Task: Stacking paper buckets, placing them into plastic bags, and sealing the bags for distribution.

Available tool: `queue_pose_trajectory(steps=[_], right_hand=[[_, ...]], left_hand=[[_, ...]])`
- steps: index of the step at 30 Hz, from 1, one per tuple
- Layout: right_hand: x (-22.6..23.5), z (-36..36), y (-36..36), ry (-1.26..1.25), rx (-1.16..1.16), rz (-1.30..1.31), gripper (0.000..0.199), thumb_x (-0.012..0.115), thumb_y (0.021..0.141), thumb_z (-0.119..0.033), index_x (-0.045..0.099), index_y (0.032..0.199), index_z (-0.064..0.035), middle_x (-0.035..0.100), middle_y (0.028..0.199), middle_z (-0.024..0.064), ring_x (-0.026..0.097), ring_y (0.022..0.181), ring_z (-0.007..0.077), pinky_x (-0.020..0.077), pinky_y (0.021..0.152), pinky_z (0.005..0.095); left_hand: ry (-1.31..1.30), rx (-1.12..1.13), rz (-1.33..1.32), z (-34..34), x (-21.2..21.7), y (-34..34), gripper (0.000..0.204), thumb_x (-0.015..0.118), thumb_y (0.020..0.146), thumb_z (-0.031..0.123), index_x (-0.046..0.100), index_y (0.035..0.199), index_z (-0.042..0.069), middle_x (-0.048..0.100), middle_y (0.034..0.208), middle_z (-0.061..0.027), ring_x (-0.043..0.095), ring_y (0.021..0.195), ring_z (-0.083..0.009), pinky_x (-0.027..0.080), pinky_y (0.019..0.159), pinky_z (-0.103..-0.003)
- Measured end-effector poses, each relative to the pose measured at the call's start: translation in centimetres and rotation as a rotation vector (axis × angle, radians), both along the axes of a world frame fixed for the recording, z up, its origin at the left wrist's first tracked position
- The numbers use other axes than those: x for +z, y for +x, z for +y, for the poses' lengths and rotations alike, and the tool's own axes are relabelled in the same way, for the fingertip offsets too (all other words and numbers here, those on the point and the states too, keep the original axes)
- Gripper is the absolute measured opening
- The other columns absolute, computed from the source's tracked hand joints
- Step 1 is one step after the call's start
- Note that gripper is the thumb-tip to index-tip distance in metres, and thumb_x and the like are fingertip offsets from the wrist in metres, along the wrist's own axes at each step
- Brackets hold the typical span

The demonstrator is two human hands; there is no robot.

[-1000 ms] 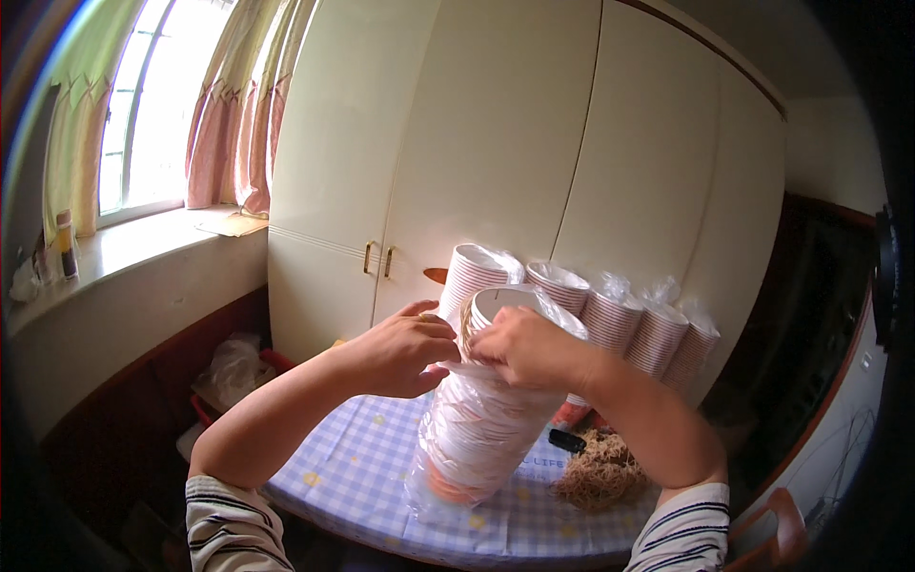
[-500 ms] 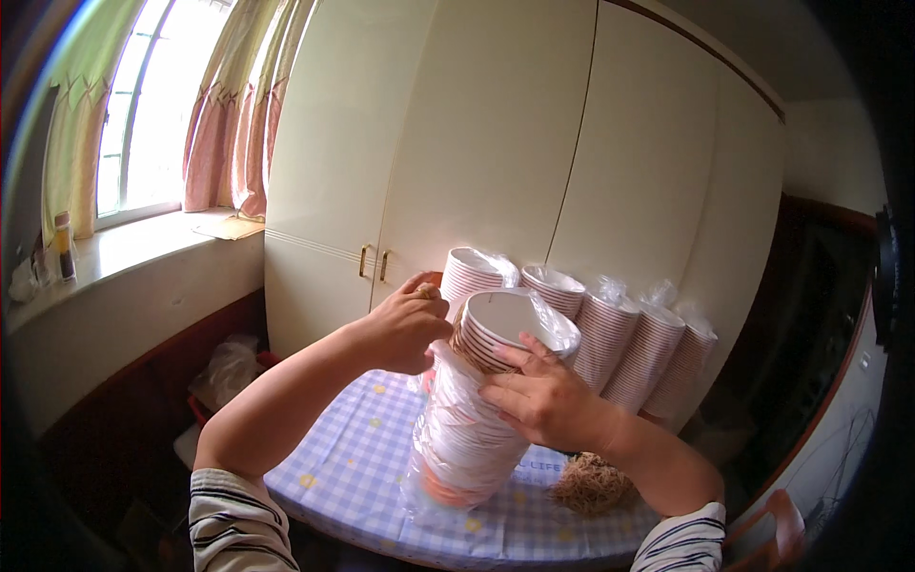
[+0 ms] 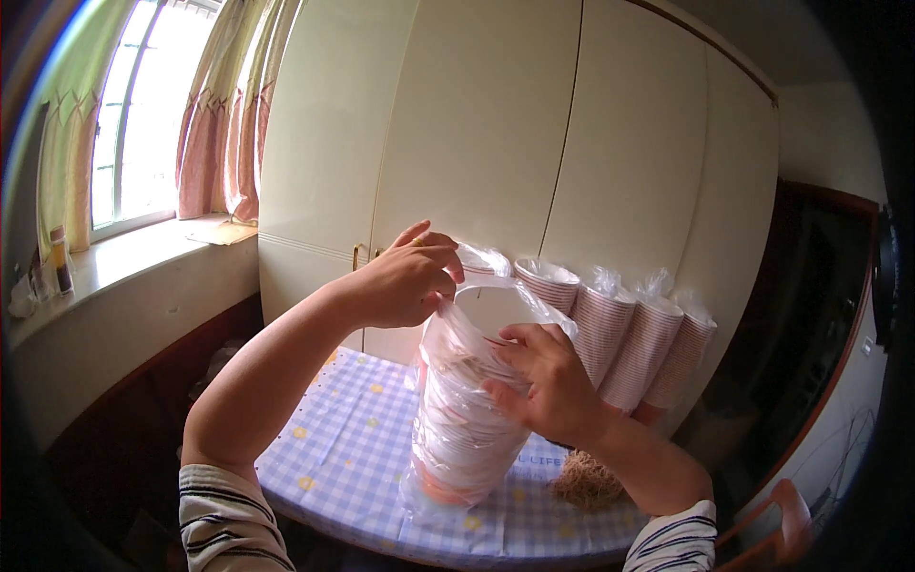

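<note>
A tall stack of white paper bowls with reddish-brown rims stands upright on the table inside a clear plastic bag. The top bowl faces up, its inside showing at the bag's mouth. My left hand is closed, pinching the bag's edge at the left of the top bowl and holding it raised. At the stack's right side, my right hand has bent fingertips on the bag's edge near the rim, with the thumb lower down against the plastic. The film lies wrinkled between both hands. A heap of brown shredded paper sits right of the stack.
Several more bagged bowl stacks line the table's back by a cream cupboard. A blue checked cloth covers the table. At right is a wooden chair; a windowsill at left holds a small bottle.
My left hand has risen, drawing the bag's edge up over the side of the top bowls. My right-hand fingers have bent and shifted slightly upward at the rim.
</note>
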State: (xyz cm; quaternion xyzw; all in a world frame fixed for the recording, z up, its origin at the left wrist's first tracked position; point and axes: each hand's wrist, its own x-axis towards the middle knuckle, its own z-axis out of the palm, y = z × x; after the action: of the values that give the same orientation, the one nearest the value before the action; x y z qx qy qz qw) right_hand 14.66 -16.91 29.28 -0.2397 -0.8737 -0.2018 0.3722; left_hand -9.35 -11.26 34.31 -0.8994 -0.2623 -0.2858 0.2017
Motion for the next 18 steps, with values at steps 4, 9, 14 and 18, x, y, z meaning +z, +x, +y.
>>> queue_pose_trajectory(steps=[4, 9, 14, 18], right_hand=[[2.2, 0.5, 0.8, -0.438, 0.071, 0.141, 0.018, 0.066, 0.081, -0.017, 0.065, 0.087, 0.0004, 0.063, 0.089, 0.0124, 0.059, 0.080, 0.0235, 0.0472, 0.076, 0.0318], [6.5, 1.6, 2.9, -0.954, 0.133, 0.314, 0.016, 0.060, 0.088, -0.016, 0.059, 0.087, 0.0000, 0.062, 0.072, 0.0038, 0.056, 0.065, 0.0086, 0.0474, 0.062, 0.0235], [9.8, 2.8, 5.9, -0.960, -0.114, -0.176, 0.022, 0.066, 0.080, -0.014, 0.064, 0.096, 0.0018, 0.063, 0.074, 0.0037, 0.056, 0.065, 0.0097, 0.0458, 0.062, 0.0229], [11.7, 3.1, 7.1, -0.909, -0.085, 0.044, 0.017, 0.064, 0.081, -0.009, 0.064, 0.094, 0.0020, 0.065, 0.082, 0.0041, 0.058, 0.072, 0.0093, 0.0474, 0.068, 0.0239]], left_hand=[[-0.071, -0.008, -0.023, 1.4, 0.3, 0.3, 0.010, 0.062, 0.069, 0.003, 0.067, 0.073, 0.011, 0.060, 0.097, -0.0031, 0.049, 0.110, -0.0203, 0.019, 0.110, -0.047], [-0.113, 0.069, -0.028, 2.2, 1.5, 1.2, 0.009, 0.061, 0.072, 0.002, 0.064, 0.080, 0.006, 0.061, 0.095, -0.0062, 0.050, 0.110, -0.0234, 0.024, 0.108, -0.044], [-0.118, 0.107, 0.034, 2.6, 2.7, 2.1, 0.008, 0.059, 0.072, 0.003, 0.063, 0.079, 0.006, 0.059, 0.086, -0.0078, 0.053, 0.097, -0.0253, 0.029, 0.104, -0.041], [-0.171, 0.117, -0.151, 3.0, 4.7, 2.9, 0.011, 0.054, 0.075, 0.008, 0.063, 0.080, 0.004, 0.060, 0.091, -0.0120, 0.055, 0.097, -0.0299, 0.040, 0.091, -0.041]])
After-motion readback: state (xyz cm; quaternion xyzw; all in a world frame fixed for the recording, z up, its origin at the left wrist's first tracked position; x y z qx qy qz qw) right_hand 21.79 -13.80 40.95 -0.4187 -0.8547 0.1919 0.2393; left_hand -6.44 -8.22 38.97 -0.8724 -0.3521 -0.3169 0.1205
